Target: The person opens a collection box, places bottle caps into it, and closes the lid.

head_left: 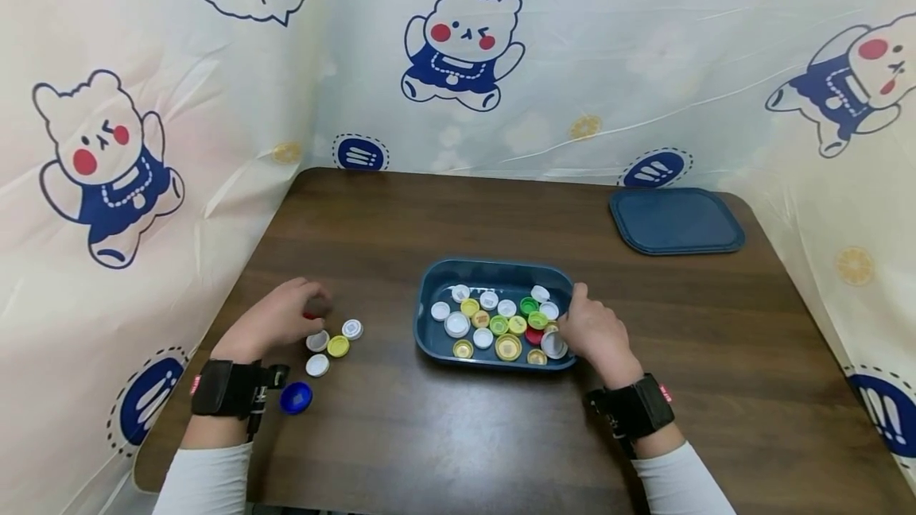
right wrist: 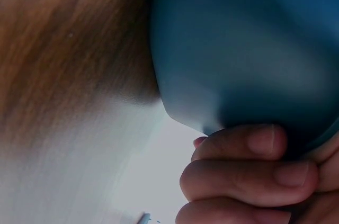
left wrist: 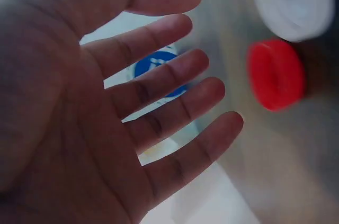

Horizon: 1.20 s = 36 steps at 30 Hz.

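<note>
My left hand (head_left: 282, 315) is spread with fingers fairly straight and holds nothing. In the left wrist view a red bottle cap (left wrist: 276, 74) and a white cap (left wrist: 294, 2) lie apart from its fingertips. White caps (head_left: 317, 365), a yellow cap (head_left: 338, 346) and a blue cap (head_left: 296, 398) sit close to that hand on the table. My right hand (head_left: 597, 332) grips the right end of a dark blue tray (head_left: 494, 267), its fingers curled against the outer wall in the right wrist view. Inside the tray are several white, yellow, green and red caps.
A flat dark blue lid or tray (head_left: 676, 221) lies at the back right of the brown wooden table (head_left: 458, 435). Printed curtains (head_left: 572, 62) with cartoon bears close in the back and both sides. Each wrist carries a black strap with a camera (head_left: 229, 389).
</note>
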Each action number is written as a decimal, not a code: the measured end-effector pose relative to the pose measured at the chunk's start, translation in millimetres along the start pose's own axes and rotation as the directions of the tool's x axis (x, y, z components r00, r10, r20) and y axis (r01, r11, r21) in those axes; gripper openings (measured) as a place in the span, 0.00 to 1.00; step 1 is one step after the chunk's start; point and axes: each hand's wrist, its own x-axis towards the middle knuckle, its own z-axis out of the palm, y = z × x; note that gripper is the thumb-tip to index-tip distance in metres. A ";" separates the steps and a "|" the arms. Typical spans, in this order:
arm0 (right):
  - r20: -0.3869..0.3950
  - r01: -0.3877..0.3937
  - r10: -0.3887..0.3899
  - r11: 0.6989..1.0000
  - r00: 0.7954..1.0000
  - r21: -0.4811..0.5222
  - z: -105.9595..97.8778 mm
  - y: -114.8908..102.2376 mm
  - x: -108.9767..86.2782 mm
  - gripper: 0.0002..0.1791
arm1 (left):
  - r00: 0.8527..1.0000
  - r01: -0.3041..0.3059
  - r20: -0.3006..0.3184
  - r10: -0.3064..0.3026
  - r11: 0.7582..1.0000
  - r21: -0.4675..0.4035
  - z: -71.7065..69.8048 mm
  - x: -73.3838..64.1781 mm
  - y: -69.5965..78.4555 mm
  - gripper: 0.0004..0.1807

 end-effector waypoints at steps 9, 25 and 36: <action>0.003 -0.005 0.005 1.000 1.000 0.010 1.5 -0.1 0.3 0.32 | 0.999 0.051 0.016 -0.052 0.998 0.040 9.9 0.5 -17.6 0.19; 0.012 -0.014 0.014 1.000 1.000 0.005 1.0 -1.2 1.3 0.33 | 0.998 0.046 -0.032 -0.045 0.998 0.051 7.3 4.2 -8.5 0.06; 0.007 -0.015 0.015 1.000 1.000 -0.003 0.8 -2.0 1.3 0.32 | 0.987 -0.158 -0.007 0.158 0.986 0.047 -4.4 24.0 85.1 0.09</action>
